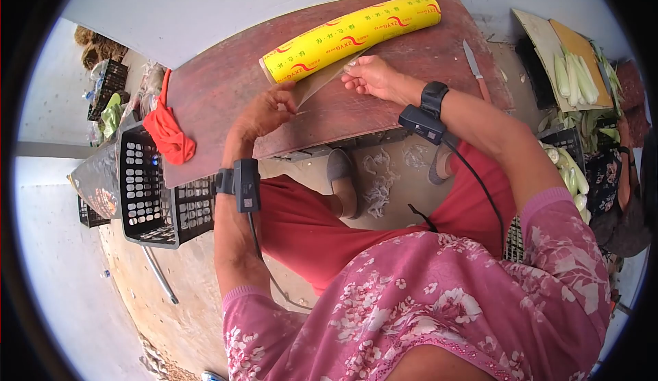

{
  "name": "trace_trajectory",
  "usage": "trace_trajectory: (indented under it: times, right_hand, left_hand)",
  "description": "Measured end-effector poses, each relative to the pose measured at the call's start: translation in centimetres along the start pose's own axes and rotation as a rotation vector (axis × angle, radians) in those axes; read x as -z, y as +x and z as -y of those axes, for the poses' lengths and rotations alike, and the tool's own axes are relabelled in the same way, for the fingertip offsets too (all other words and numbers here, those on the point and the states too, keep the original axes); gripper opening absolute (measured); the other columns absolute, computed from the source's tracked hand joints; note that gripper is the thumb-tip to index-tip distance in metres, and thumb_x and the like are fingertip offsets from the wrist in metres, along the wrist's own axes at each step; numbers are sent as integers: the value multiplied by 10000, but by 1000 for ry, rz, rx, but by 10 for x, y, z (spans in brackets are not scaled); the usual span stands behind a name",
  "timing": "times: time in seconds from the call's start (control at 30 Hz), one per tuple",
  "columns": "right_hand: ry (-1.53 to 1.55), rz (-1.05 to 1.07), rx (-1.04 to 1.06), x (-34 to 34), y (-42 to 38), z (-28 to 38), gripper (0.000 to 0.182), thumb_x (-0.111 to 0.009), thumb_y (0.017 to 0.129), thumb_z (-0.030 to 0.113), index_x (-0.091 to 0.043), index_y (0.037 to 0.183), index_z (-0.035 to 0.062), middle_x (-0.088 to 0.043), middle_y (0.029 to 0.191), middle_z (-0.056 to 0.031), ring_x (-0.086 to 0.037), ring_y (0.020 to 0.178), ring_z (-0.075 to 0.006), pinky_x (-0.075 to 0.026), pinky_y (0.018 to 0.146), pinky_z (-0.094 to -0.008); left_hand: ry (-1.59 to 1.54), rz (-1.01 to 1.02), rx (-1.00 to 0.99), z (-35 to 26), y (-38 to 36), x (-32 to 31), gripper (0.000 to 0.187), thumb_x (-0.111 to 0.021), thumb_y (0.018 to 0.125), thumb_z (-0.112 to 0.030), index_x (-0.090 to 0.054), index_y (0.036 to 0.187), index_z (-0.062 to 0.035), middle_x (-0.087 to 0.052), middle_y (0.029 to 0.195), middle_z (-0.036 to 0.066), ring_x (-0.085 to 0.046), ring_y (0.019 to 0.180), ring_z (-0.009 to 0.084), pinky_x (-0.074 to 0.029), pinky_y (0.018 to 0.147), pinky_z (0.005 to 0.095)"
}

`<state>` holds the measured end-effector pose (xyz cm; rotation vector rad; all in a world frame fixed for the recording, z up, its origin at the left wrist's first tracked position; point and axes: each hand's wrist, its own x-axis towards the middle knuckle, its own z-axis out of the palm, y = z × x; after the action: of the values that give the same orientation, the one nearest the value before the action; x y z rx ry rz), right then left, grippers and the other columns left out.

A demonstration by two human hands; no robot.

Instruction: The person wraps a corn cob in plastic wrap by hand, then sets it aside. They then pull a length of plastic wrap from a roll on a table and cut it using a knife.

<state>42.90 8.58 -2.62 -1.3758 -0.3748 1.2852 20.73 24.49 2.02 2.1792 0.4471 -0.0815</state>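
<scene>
A large yellow roll of plastic wrap (353, 37), printed with red and green markings, lies slantwise across the dark red tabletop (226, 96). A clear strip of film (321, 93) is drawn out from its near side and stretches between my two hands. My left hand (266, 111) pinches the film's left end, just below the roll's left end. My right hand (375, 79) has its fingers curled closed on the film's right part, close below the roll's middle.
A knife (471, 60) lies on the table's right side. A red cloth (168, 133) hangs at the left corner above a black crate (142, 187). Pale green vegetables (576, 79) rest on a board at right, and more lie near another person's arm (624, 168).
</scene>
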Motion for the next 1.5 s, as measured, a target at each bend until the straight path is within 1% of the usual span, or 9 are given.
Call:
trace_trajectory:
  times: [0.2, 0.4, 0.7, 0.8, 0.93, 1.03, 1.33, 1.43, 1.5]
  right_hand:
    - [-141, -59, -38, 16, -20, -3, 200, -563, 864, 94, -472, 1004, -16, -581, 879, -150, -599, 680, -169, -444, 494, -235]
    - [-144, -54, -74, 31, -33, -3, 187, -540, 860, 63, -462, 1011, -15, -569, 916, -168, -606, 735, -195, -463, 529, -238]
    - [272, -37, 43, 3, -10, 0, 175, -529, 851, 10, -456, 1010, 9, -547, 953, -146, -606, 823, -245, -469, 592, -282]
    - [321, 91, 68, 3, 3, 1, 135, -530, 858, 16, -470, 979, 25, -558, 899, -113, -598, 805, -211, -463, 581, -271]
    - [190, 66, 25, 4, 4, 0, 131, -563, 859, 54, -483, 960, 31, -570, 824, -79, -578, 721, -158, -453, 561, -252]
    - [107, 33, -7, 9, 4, -4, 169, -592, 853, 85, -487, 972, 27, -578, 803, -70, -568, 675, -139, -446, 542, -237]
    - [-58, -28, 9, 25, -14, -1, 222, -607, 842, 90, -478, 991, -12, -586, 801, -102, -570, 621, -132, -426, 482, -228]
    - [-159, -42, -20, 28, -20, 4, 169, -594, 843, 87, -491, 956, 14, -591, 781, -80, -560, 600, -115, -414, 472, -216]
    - [-183, -41, -28, 27, -21, 4, 151, -583, 839, 76, -497, 945, 11, -591, 778, -81, -560, 589, -115, -410, 463, -216]
  left_hand:
    - [112, 1, -64, 9, 6, -5, 109, -663, 673, 4, -618, 713, -87, -372, 1394, 133, -431, 1217, 253, -351, 989, 337]
    - [219, 25, -31, 7, 15, -5, 105, -675, 664, -5, -617, 692, -88, -367, 1390, 133, -435, 1208, 265, -350, 990, 343]
    - [133, -20, 12, -8, 3, -2, 84, -666, 685, -14, -621, 695, -84, -427, 1350, 110, -428, 1220, 243, -371, 966, 338]
    - [81, 13, 50, -4, 4, 0, 87, -666, 686, -9, -624, 696, -84, -492, 1285, 103, -414, 1234, 227, -364, 969, 343]
    - [133, 63, 21, 1, 5, 1, 121, -677, 647, -24, -649, 738, -99, -434, 1347, 151, -450, 1205, 279, -378, 965, 337]
    - [93, 59, 46, 2, 5, -2, 95, -668, 680, -2, -625, 706, -83, -538, 1222, 117, -363, 1280, 227, -322, 1007, 340]
    - [330, 20, 38, -2, 9, -6, 89, -658, 660, -31, -625, 720, -89, -339, 1403, 157, -421, 1225, 310, -374, 980, 353]
    - [403, 112, 70, -6, 15, -8, 84, -645, 648, -37, -626, 713, -86, -336, 1402, 171, -423, 1213, 342, -379, 979, 359]
    - [449, 74, 33, 0, 17, -13, 81, -640, 641, -36, -628, 705, -84, -342, 1394, 180, -419, 1213, 353, -374, 985, 362]
